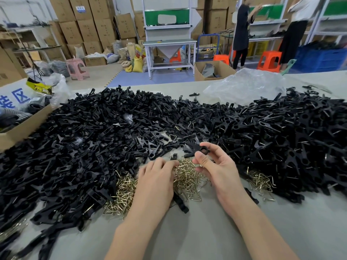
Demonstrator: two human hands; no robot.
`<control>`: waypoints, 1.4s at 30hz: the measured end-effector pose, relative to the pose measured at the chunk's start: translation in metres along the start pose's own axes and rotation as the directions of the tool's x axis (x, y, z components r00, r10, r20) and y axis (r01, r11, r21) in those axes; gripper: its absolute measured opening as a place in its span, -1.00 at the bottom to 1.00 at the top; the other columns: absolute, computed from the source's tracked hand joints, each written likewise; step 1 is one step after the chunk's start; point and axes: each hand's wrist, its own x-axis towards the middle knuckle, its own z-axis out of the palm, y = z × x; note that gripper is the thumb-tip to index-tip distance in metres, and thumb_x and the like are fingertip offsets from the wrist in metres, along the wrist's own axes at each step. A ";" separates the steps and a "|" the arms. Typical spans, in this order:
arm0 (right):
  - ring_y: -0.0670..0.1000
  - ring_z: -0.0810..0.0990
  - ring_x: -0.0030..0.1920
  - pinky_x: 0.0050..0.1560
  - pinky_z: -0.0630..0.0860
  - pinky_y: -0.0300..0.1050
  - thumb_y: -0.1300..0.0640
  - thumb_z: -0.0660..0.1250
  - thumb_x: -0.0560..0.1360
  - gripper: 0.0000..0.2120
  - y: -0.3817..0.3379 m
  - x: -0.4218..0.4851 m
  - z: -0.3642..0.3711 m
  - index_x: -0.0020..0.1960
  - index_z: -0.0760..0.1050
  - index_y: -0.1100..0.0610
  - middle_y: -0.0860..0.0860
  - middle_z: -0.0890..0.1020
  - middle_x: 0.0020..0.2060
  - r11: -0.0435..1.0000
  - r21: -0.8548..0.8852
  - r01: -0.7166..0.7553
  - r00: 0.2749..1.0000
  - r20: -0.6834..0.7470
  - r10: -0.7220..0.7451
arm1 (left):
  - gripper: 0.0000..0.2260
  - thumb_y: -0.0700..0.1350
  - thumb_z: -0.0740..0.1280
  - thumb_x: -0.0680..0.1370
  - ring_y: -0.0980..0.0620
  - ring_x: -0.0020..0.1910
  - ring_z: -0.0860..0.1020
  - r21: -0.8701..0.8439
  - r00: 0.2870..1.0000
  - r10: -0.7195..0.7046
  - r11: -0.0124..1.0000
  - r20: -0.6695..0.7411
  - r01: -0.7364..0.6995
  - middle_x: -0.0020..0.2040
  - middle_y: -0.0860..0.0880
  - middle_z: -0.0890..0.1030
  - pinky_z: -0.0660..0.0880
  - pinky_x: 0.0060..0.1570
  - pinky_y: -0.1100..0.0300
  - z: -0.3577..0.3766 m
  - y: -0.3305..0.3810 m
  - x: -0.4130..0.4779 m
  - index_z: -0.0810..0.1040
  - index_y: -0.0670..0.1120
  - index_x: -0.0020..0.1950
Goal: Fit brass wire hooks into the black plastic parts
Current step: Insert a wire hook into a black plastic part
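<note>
far left: open cardboard box point(22, 126) at the table edge, then the big heap of bare black plastic parts point(84, 137) spilling toward you

your left hand point(157, 177) is palm down on the brass wire hooks point(185, 177), fingers bent into the pile. can't tell if it has one pinched, the fingertips are buried

your right hand point(216, 166) pinches one black part point(199, 151) between thumb and forefinger just above the hooks, ring end at your fingertips. other fingers are loosely curled and hold nothing

right of that, the second heap point(291, 137) looks like done ones, wire showing in many. small extra hook pile point(261, 181) in front of it, crumpled plastic bag point(244, 87) behind

step looks like: pick a hook, seat it in the held part

risks from here:
- hooks are tangled, so you'll likely lift a clump, not one, and shaking it off scatters wire over the table point(206, 231)
- part is held by a two-finger pinch near one end, so push force from the hook can twist it out of your grip
- the two heaps nearly meet behind your hands, so a slide from the left one mixes bare parts with done
- left heap overlaps the hook pile, so sliding parts can bury your supply
- a half-seated hook passes at a glance, check it's fully in
</note>
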 end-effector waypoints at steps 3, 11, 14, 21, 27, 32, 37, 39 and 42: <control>-0.04 0.68 -0.15 -0.18 0.62 -0.23 0.01 0.55 0.24 -0.72 0.000 0.000 0.000 -0.05 0.70 -0.11 -0.02 0.69 -0.17 1.000 0.010 -0.005 1.000 -0.005 0.005 | -0.76 -0.15 0.26 0.65 0.02 0.08 0.47 -0.095 0.992 -0.032 0.995 -0.125 0.020 0.06 0.10 0.51 0.33 0.15 0.08 -0.002 0.001 0.001 0.58 0.04 0.27; -0.05 0.71 -0.14 -0.15 0.61 -0.25 0.03 0.52 0.26 -0.75 -0.001 -0.001 0.001 -0.08 0.70 -0.16 -0.08 0.70 -0.22 1.000 0.012 0.000 0.999 0.038 0.000 | -0.90 0.05 0.15 0.65 0.25 -0.29 0.50 -0.401 0.965 -0.179 0.912 -0.191 0.090 -0.17 0.23 0.62 0.43 -0.16 0.12 -0.007 0.002 -0.001 0.43 0.24 0.03; -0.03 0.72 -0.13 -0.15 0.61 -0.25 0.05 0.52 0.27 -0.75 -0.001 -0.001 0.001 -0.07 0.70 -0.16 -0.06 0.71 -0.21 1.000 0.003 -0.003 0.999 0.041 0.003 | -0.87 0.04 0.14 0.67 0.20 -0.32 0.50 -0.420 0.963 -0.208 0.900 -0.169 0.120 -0.16 0.26 0.61 0.43 -0.21 0.12 -0.006 0.000 0.001 0.47 0.21 0.07; 0.03 0.71 -0.08 -0.09 0.63 -0.19 0.08 0.53 0.29 -0.76 -0.001 -0.001 0.001 -0.06 0.71 -0.12 -0.03 0.71 -0.16 0.998 0.047 -0.030 0.997 0.070 0.027 | -0.79 -0.08 0.23 0.67 0.25 -0.06 0.57 -0.560 0.969 -0.202 0.824 -0.142 0.090 -0.07 0.24 0.61 0.48 -0.07 0.33 -0.006 0.004 0.001 0.52 0.21 0.22; 0.11 0.71 0.06 0.03 0.64 -0.11 0.18 0.48 0.40 -0.77 0.000 -0.004 0.002 0.04 0.69 0.03 0.11 0.71 0.04 0.989 0.119 -0.090 0.975 0.213 0.063 | -0.79 -0.15 0.35 0.63 0.09 -0.19 0.64 -0.817 0.962 -0.263 0.569 -0.077 0.090 -0.15 0.11 0.70 0.53 -0.23 0.29 -0.013 0.008 0.004 0.63 0.19 0.07; 0.09 0.72 -0.04 -0.03 0.64 -0.14 0.19 0.45 0.41 -0.73 -0.001 -0.002 0.002 0.10 0.65 0.08 0.13 0.71 0.01 0.981 0.173 -0.093 0.981 0.187 0.060 | -0.74 -0.15 0.37 0.61 0.18 -0.23 0.56 -0.894 0.967 -0.254 0.440 -0.031 0.087 -0.20 0.07 0.67 0.52 -0.15 0.34 -0.019 0.006 0.005 0.66 0.21 0.13; 0.03 0.70 -0.09 -0.05 0.63 -0.15 0.12 0.41 0.46 -0.70 0.001 -0.003 0.001 0.19 0.61 0.06 0.06 0.72 -0.01 0.997 0.057 -0.042 0.976 0.217 0.029 | -0.57 -0.15 0.42 0.58 0.13 -0.09 0.64 -0.888 0.970 -0.240 0.451 -0.026 0.088 -0.10 0.07 0.71 0.51 -0.04 0.37 -0.017 0.009 0.006 0.44 0.20 0.38; 0.02 0.70 -0.07 0.02 0.65 -0.09 0.08 0.39 0.49 -0.71 0.003 -0.004 0.001 0.21 0.61 0.03 0.05 0.72 0.00 1.000 -0.019 -0.011 0.971 0.238 0.015 | -0.53 -0.17 0.42 0.57 0.09 -0.09 0.65 -0.891 0.972 -0.235 0.445 -0.022 0.088 -0.09 0.05 0.71 0.55 -0.01 0.29 -0.016 0.009 0.005 0.42 0.20 0.41; 0.03 0.69 -0.03 0.08 0.64 -0.03 0.04 0.40 0.51 -0.74 0.003 -0.005 0.000 0.20 0.63 -0.04 0.03 0.72 0.02 0.997 -0.076 0.008 0.963 0.270 0.013 | -0.44 -0.21 0.43 0.57 0.04 -0.09 0.67 -0.914 0.976 -0.217 0.398 -0.005 0.084 -0.01 0.03 0.69 0.59 0.04 0.20 -0.015 0.009 0.005 0.35 0.32 0.39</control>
